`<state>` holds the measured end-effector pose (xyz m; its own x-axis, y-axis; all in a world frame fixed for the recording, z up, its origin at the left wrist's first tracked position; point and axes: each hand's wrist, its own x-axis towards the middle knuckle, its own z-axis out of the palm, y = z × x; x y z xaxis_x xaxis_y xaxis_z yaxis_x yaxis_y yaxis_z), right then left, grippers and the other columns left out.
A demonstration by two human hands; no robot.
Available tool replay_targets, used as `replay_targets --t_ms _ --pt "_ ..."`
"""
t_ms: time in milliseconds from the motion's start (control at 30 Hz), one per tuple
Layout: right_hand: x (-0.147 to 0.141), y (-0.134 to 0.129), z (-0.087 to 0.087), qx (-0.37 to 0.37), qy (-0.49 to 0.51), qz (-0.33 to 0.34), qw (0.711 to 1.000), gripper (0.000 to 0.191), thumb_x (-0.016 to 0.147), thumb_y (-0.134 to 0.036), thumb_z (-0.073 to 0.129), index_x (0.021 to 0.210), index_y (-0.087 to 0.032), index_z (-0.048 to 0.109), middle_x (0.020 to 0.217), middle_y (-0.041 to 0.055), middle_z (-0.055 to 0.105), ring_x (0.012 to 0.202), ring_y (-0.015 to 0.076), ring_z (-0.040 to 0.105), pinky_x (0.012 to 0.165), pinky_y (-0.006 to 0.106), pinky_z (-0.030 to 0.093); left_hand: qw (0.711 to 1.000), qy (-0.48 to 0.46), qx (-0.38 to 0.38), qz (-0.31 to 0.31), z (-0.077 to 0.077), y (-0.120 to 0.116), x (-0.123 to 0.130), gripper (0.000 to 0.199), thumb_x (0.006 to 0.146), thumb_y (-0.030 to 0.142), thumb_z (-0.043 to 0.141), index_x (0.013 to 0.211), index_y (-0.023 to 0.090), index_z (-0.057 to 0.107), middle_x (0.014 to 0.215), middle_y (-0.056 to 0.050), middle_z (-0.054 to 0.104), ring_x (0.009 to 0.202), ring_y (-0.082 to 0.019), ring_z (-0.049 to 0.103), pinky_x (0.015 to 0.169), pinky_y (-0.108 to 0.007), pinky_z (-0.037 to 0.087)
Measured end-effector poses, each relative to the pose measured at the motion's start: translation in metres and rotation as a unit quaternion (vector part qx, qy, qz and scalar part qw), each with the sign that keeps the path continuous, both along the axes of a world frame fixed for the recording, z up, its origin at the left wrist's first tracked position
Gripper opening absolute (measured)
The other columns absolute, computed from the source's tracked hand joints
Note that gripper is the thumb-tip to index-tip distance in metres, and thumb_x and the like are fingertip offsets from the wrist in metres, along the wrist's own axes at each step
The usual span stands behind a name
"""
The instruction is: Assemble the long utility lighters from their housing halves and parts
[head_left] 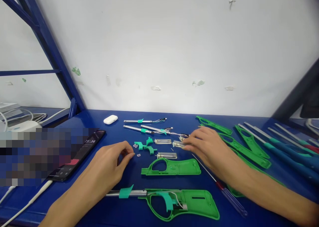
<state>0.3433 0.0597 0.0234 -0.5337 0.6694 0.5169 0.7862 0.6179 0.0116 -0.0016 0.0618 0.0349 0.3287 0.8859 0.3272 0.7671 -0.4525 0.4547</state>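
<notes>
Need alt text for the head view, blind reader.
A person's right hand covers one end of a clear cartridge on a blue table; the left hand is near small teal parts. Nearby lie green shells, wired metal tubes and a screwdriver.

The one view looks from the person's head, forward and a bit down. The bare left hand (109, 162) and bare right hand (206, 144) are near, over the flat blue table (181, 123), with the painted white wall (159, 47) farther back.
</notes>
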Motion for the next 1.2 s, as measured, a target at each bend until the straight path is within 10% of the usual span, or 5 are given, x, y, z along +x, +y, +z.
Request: replay_targets --t_ms 233,567,1200 --pt "-0.019 -0.021 0.008 -0.004 0.06 0.056 0.997 0.01 0.115 -0.029 0.057 0.109 -0.025 0.064 0.103 0.0 0.078 0.098 0.0206 0.073 0.122 0.056 0.04 0.993 -0.114 -0.018 -0.034 0.023 -0.026 0.034 0.023 0.103 0.047 0.06 0.099 0.026 0.071 0.069 0.004 0.07 0.055 -0.014 0.063 0.05 -0.022 0.05" --pt "-0.031 -0.044 0.012 0.101 0.09 0.153 0.979 0.019 0.113 -0.018 0.057 0.126 -0.018 0.07 0.091 -0.0015 0.077 0.086 0.0178 0.069 0.122 0.045 0.034 0.923 -0.3 -0.24 -0.017 0.011 -0.044 0.06 0.05 0.094 0.07 0.071 0.099 0.021 0.081 0.066 -0.004 0.075 0.039 -0.012 0.052 0.037 -0.021 0.042" --pt "-0.033 -0.045 0.007 0.078 0.088 0.166 0.979 0.024 0.114 -0.017 0.051 0.133 -0.015 0.066 0.093 0.0003 0.077 0.085 0.0191 0.068 0.119 0.046 0.036 0.92 -0.318 -0.226 -0.034 0.012 -0.049 0.062 0.04 0.092 0.063 0.078 0.088 0.023 0.082 0.055 0.003 0.057 0.048 -0.013 0.051 0.048 -0.023 0.045"
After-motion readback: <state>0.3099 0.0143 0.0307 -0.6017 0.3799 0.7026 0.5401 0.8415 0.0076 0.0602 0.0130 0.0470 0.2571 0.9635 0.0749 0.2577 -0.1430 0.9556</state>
